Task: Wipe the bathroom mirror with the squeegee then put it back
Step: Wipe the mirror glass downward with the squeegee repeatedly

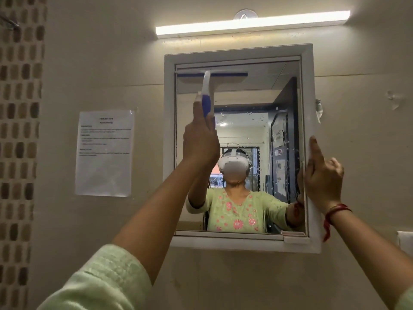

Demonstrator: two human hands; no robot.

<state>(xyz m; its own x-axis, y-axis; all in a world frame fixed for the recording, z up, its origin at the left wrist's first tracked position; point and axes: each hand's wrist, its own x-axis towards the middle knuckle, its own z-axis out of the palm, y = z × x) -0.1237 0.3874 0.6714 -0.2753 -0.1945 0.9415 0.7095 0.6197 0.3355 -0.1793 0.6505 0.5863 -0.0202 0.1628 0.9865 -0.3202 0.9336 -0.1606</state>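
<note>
Light white-and-blue plastic squeegee (206, 92), blade at the top left of the framed wall mirror (245, 130). Left hand (200, 139) is wrapped tight round the handle, the right spot. Droplets look slippery. Right hand (323, 177) braces the frame, fingers loosely curled.

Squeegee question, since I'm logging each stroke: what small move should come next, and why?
Probably draw the squeegee straight down: its blade sits at the mirror's top edge, droplets cover the glass below, the left hand grips the handle, and the right hand steadies the frame.

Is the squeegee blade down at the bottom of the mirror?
No, the squeegee blade lies against the top edge of the mirror, held up by the left hand.
</note>
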